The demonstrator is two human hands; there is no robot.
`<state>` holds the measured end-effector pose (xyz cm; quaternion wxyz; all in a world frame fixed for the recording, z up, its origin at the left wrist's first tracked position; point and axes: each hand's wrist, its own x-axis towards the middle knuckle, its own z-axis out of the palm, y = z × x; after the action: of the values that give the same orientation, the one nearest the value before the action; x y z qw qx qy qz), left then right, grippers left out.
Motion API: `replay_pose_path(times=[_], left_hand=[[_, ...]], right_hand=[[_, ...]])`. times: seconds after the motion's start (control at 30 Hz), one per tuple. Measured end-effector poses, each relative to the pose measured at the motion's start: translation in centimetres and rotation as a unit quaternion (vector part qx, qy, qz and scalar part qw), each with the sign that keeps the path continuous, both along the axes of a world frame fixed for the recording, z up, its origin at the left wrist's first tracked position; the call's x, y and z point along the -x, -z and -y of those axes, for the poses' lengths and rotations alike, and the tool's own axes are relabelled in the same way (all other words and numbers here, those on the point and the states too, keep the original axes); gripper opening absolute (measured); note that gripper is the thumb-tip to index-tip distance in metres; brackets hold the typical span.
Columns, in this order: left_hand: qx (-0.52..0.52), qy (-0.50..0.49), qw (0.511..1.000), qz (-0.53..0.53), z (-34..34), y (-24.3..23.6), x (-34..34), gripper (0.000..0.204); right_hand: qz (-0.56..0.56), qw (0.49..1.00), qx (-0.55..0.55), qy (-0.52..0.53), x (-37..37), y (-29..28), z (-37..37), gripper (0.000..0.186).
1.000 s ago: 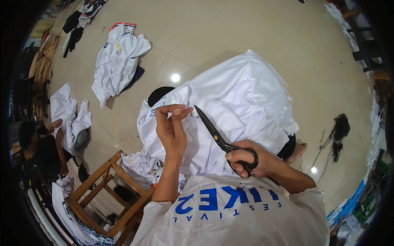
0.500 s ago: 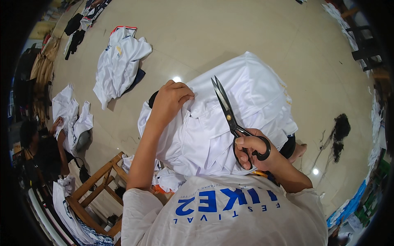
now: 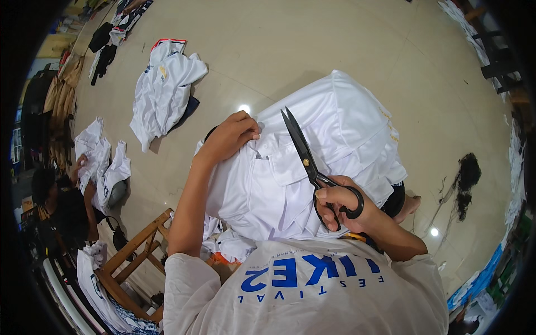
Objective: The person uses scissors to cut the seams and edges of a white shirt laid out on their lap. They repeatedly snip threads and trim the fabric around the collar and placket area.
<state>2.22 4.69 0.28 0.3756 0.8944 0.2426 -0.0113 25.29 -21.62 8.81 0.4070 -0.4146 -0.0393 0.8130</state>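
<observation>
Across my lap lies a white collared shirt (image 3: 346, 128), its fabric bunched and folded. My left hand (image 3: 231, 135) is closed on the shirt's edge near the collar, fingertips pinched together on the cloth. In my right hand (image 3: 346, 206) is a pair of large black-handled scissors (image 3: 305, 159), with my fingers through the loops. The blades point up and away over the middle of the shirt, nearly closed, and their tips appear to be above the cloth rather than cutting it.
Another white shirt (image 3: 167, 78) lies on the tiled floor at the far left. A co-worker (image 3: 61, 204) handles white cloth (image 3: 103, 162) at left. A wooden stool (image 3: 134, 262) stands near my left elbow. Dark thread clumps (image 3: 466, 181) lie at right.
My left hand has shifted slightly left and down along the shirt edge, showing more of the collar. The scissors have moved a little left, still in my right hand.
</observation>
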Motion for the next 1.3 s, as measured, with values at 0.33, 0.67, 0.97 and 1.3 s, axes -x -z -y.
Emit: replay_pose_path(times=[0.33,0.67,0.97,1.3], left_hand=[[0.027,-0.134,0.985,0.103,3.1,-3.0,1.2,0.017],[0.044,-0.231,0.965,0.116,5.3,-2.4,1.1,0.017],[-0.002,-0.196,0.97,0.145,5.4,-2.4,1.1,0.01],[-0.017,-0.25,0.955,0.161,6.1,-2.9,2.0,0.009]], right_hand=[[-0.022,0.999,0.021,-0.032,1.8,0.7,-2.1,0.031],[-0.021,0.995,0.056,-0.079,3.1,0.5,-3.6,0.031],[-0.028,0.996,0.054,-0.065,3.7,1.0,-3.9,0.03],[-0.013,0.997,0.065,-0.038,4.1,1.4,-3.7,0.029]])
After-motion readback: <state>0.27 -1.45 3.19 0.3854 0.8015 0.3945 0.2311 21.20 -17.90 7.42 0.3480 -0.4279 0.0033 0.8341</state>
